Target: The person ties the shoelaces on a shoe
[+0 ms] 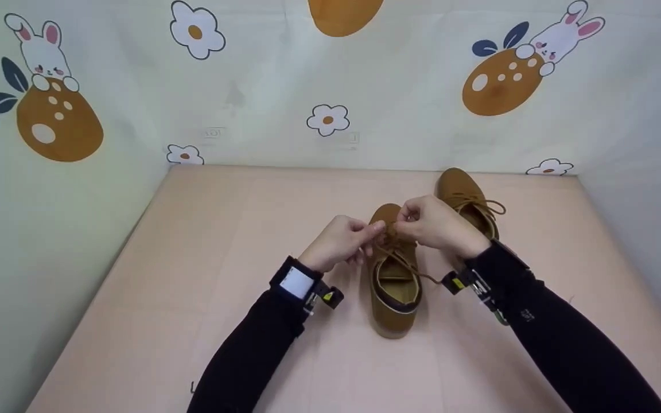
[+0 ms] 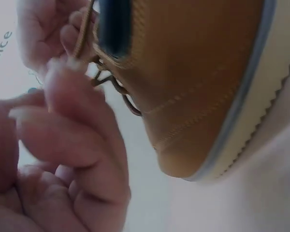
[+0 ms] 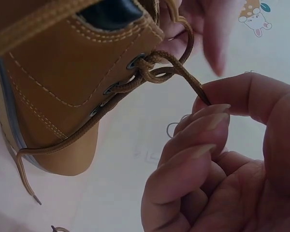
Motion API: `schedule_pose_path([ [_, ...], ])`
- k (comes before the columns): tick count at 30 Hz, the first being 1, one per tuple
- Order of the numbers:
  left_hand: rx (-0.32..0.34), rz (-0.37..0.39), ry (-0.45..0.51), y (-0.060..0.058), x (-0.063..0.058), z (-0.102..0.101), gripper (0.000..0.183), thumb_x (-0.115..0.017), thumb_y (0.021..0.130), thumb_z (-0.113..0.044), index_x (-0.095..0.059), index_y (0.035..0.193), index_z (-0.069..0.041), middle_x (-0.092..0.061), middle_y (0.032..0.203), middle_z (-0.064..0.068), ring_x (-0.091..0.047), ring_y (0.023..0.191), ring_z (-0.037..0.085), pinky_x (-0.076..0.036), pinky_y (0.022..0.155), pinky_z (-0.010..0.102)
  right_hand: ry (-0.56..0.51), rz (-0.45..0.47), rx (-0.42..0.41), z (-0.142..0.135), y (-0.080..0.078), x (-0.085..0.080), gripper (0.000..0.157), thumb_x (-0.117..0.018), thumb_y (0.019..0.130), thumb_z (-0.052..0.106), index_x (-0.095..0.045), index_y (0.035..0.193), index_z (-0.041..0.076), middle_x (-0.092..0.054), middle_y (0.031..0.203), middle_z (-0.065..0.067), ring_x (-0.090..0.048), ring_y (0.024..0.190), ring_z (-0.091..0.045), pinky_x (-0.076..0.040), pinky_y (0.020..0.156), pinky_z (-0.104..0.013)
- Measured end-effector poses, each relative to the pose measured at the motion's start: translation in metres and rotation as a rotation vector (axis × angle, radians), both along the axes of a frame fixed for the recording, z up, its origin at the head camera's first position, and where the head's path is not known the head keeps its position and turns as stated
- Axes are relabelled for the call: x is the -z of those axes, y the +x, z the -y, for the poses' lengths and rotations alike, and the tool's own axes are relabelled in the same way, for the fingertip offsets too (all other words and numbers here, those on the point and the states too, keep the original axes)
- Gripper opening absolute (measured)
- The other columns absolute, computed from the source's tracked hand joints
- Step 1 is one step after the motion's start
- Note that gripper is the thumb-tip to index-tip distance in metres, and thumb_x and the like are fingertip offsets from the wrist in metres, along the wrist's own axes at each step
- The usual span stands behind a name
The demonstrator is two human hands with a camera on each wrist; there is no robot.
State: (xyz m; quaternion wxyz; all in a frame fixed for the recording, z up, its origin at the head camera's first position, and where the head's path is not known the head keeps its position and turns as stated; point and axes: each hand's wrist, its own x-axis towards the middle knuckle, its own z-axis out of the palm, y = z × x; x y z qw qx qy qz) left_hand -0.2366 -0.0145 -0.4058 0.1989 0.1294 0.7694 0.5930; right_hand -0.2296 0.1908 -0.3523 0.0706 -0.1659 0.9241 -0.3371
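A brown lace-up shoe point(image 1: 392, 324) stands on the table with its toe pointing away from me. My left hand point(image 1: 339, 241) is at the left of its lacing, thumb and index finger brought together at the shoelace point(image 3: 181, 72). From the other side, my right hand point(image 1: 436, 226) pinches a strand of that lace between thumb and fingers. In the right wrist view, the lace is looped and crossed over itself beside the top eyelets point(image 3: 135, 61). Another lace end point(image 3: 29, 186) hangs loose along the shoe's side. The left fingertips partly hide the strand they meet.
A second brown shoe point(image 1: 457, 182), its lace loose at the side, stands farther back on the right, partly behind my right hand and wrist. The pale table point(image 1: 221, 275) meets a patterned cloth wall point(image 1: 261, 115) at the back.
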Motion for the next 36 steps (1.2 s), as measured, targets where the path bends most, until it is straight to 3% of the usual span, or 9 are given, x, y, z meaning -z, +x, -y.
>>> schedule_pose_path([
  [3, -0.005, 0.077, 0.101, -0.003, 0.002, 0.000, 0.026, -0.068, 0.096, -0.025, -0.073, 0.084, -0.002, -0.063, 0.066, 0.004, -0.054, 0.049, 0.009, -0.043, 0.046, 0.019, 0.001, 0.000, 0.005, -0.001, 0.000, 0.001, 0.008, -0.063, 0.086, 0.016, -0.067, 0.082, 0.010, -0.059, 0.073, 0.002, -0.052, 0.066, -0.016, -0.043, 0.059, -0.030],
  [9, 0.071, 0.265, 0.383, 0.001, -0.001, -0.004, 0.015, -0.063, 0.097, -0.008, -0.069, 0.101, 0.006, -0.072, 0.084, 0.012, -0.065, 0.063, 0.014, -0.053, 0.059, 0.020, -0.002, -0.009, 0.017, -0.002, 0.001, 0.002, 0.009, -0.065, 0.086, 0.017, -0.068, 0.082, 0.010, -0.061, 0.074, 0.001, -0.052, 0.065, -0.016, -0.043, 0.058, -0.030],
  [13, 0.083, 0.300, 0.439, 0.005, -0.001, -0.008, 0.014, -0.061, 0.098, -0.005, -0.066, 0.103, 0.007, -0.073, 0.089, 0.013, -0.067, 0.062, 0.015, -0.055, 0.060, 0.022, -0.012, -0.031, 0.029, -0.003, 0.002, 0.003, 0.008, -0.065, 0.086, 0.017, -0.068, 0.081, 0.011, -0.060, 0.071, 0.002, -0.051, 0.062, -0.015, -0.041, 0.056, -0.029],
  [16, 0.068, 0.239, 0.359, 0.008, -0.001, -0.010, 0.013, -0.064, 0.096, -0.006, -0.068, 0.100, 0.006, -0.073, 0.084, 0.012, -0.063, 0.056, 0.012, -0.053, 0.055, 0.021, -0.026, -0.052, 0.036, -0.003, 0.002, 0.004, 0.007, -0.065, 0.086, 0.016, -0.068, 0.081, 0.011, -0.058, 0.070, 0.003, -0.050, 0.062, -0.015, -0.040, 0.055, -0.028],
  [22, 0.066, 0.006, 0.059, 0.012, -0.001, -0.011, 0.007, -0.072, 0.088, -0.007, -0.075, 0.088, -0.001, -0.066, 0.071, 0.002, -0.050, 0.052, 0.007, -0.040, 0.048, 0.019, -0.045, -0.070, 0.055, -0.002, 0.004, 0.004, 0.008, -0.065, 0.085, 0.015, -0.068, 0.079, 0.011, -0.058, 0.067, 0.003, -0.051, 0.061, -0.015, -0.041, 0.055, -0.028],
  [28, 0.056, -0.091, 0.025, 0.014, 0.000, -0.013, 0.007, -0.075, 0.085, -0.008, -0.077, 0.087, -0.001, -0.071, 0.081, 0.000, -0.052, 0.063, 0.008, -0.041, 0.054, 0.020, -0.001, -0.101, 0.104, -0.001, 0.004, 0.004, 0.010, -0.063, 0.083, 0.015, -0.068, 0.076, 0.012, -0.060, 0.068, 0.002, -0.051, 0.061, -0.016, -0.040, 0.056, -0.030],
  [36, -0.006, -0.231, -0.065, 0.012, 0.002, -0.015, 0.017, -0.081, 0.083, -0.021, -0.075, 0.075, -0.007, -0.068, 0.072, -0.003, -0.053, 0.060, 0.008, -0.041, 0.054, 0.021, -0.023, -0.134, 0.133, 0.003, 0.004, 0.005, 0.012, -0.063, 0.083, 0.015, -0.067, 0.072, 0.013, -0.060, 0.067, 0.002, -0.051, 0.060, -0.016, -0.040, 0.056, -0.029],
])
